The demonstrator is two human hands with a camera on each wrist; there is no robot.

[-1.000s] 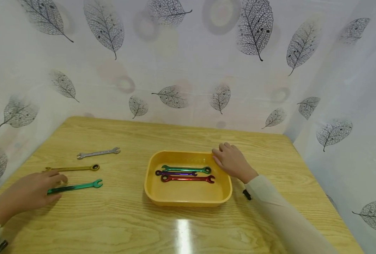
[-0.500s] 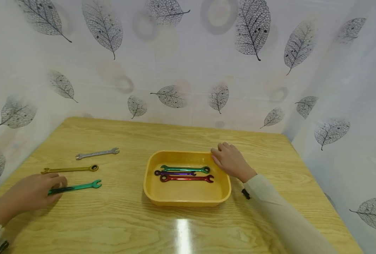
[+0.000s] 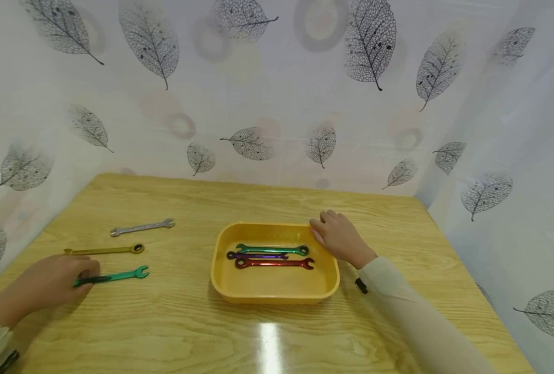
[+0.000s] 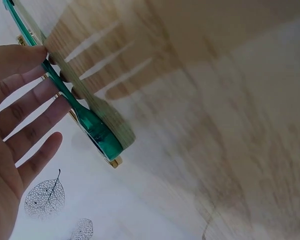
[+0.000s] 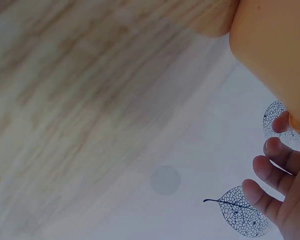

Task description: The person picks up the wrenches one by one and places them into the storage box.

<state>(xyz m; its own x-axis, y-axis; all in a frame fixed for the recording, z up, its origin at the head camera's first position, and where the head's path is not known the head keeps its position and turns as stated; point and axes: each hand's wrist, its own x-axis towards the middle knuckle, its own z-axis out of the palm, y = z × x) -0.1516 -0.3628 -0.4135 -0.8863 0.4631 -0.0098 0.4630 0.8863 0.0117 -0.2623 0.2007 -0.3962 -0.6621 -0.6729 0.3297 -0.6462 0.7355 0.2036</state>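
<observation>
My left hand [image 3: 54, 283] pinches a green wrench [image 3: 118, 276] between thumb and fingers at the table's left side. In the left wrist view the thumb presses on the shank of this green wrench [image 4: 97, 127], with the fingers behind it. Whether it touches the table I cannot tell. My right hand [image 3: 340, 236] grips the back right corner of a yellow plastic bin [image 3: 277, 299], index finger curled at the rim. Inside the bin lie a second green wrench [image 3: 272, 250], a purple wrench [image 3: 263, 256] and a red wrench [image 3: 274, 264], roughly parallel.
Behind the left hand lie a gold wrench [image 3: 104, 250] and, farther back, a silver wrench [image 3: 142, 227]. All stand on a wood-grain table [image 3: 179, 332] with a leaf-print curtain [image 3: 277, 104] around its back and sides.
My left hand has shifted slightly right along the green wrench, and its fingers have drawn closer around the shank. The right hand stays on the bin's corner.
</observation>
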